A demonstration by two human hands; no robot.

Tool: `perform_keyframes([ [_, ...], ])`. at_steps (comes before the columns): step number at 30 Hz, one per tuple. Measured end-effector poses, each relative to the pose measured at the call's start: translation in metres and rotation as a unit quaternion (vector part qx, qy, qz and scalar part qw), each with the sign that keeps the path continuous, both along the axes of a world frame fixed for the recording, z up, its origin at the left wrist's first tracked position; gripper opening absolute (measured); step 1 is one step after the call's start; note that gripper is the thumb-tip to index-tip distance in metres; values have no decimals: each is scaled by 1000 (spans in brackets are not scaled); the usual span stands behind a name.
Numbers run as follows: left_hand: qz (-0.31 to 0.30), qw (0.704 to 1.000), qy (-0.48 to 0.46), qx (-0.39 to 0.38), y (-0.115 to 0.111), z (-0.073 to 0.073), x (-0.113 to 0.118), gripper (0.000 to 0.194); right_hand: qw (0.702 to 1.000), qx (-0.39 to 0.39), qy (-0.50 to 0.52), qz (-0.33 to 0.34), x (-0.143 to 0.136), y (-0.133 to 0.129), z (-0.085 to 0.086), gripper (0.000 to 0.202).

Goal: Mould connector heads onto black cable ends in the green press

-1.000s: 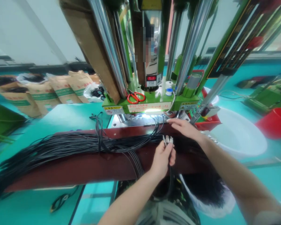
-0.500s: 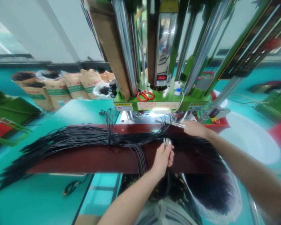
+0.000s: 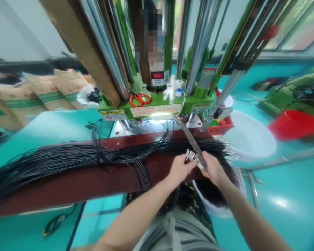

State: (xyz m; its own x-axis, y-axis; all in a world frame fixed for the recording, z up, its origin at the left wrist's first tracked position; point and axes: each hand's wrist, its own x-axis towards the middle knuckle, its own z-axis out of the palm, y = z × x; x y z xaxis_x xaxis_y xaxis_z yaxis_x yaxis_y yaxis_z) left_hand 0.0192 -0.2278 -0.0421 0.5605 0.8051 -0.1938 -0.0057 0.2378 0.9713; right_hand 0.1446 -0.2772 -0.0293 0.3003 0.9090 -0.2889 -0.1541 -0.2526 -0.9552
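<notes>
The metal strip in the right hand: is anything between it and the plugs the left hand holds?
Nothing visible: the metal strip in the right hand lies right beside the plugs held by the left hand.

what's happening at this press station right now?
A person stands at a green vertical press machine. Their left hand pinches a small cluster of metal-tipped black cable ends; the right hand grips a long perforated metal strip that slants up toward the machine's lit bed. A thick bundle of thin black cables lies across the dark red bench edge. Red-handled scissors rest on the machine base, and a white plastic basin sits to the right.
</notes>
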Motion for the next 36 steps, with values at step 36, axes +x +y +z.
perform_keyframes([
  [36, 57, 998, -3, 17, 0, 6, -4, 24, 998, -42, -22, -48, -4, -11, 3, 49],
])
